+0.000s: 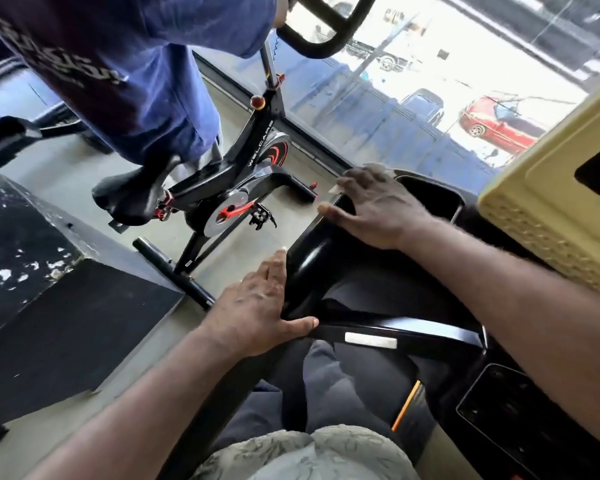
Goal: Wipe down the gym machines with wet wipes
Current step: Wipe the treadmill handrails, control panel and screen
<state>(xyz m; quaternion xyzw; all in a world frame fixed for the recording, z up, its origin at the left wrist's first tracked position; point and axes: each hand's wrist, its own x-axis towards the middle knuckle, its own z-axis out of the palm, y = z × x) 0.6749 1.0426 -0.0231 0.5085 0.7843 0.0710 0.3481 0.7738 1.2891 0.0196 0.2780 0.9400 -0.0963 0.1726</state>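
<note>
I stand at a black treadmill whose glossy console frame (312,258) curves up in front of me. My left hand (257,306) rests flat against the frame's left side, fingers straight and thumb lying along the lower crossbar (413,329). My right hand (378,206) lies spread over the frame's upper left corner by a cup recess (437,195). A small whitish scrap, possibly a wet wipe (336,189), peeks out at its fingertips; most of it is hidden under the hand.
A black and red spin bike (243,174) stands just left of the treadmill, with a person in a blue shirt (160,64) on it. A black platform (32,258) sits at left. A beige box (561,202) is at right, with the glass wall (413,98) ahead.
</note>
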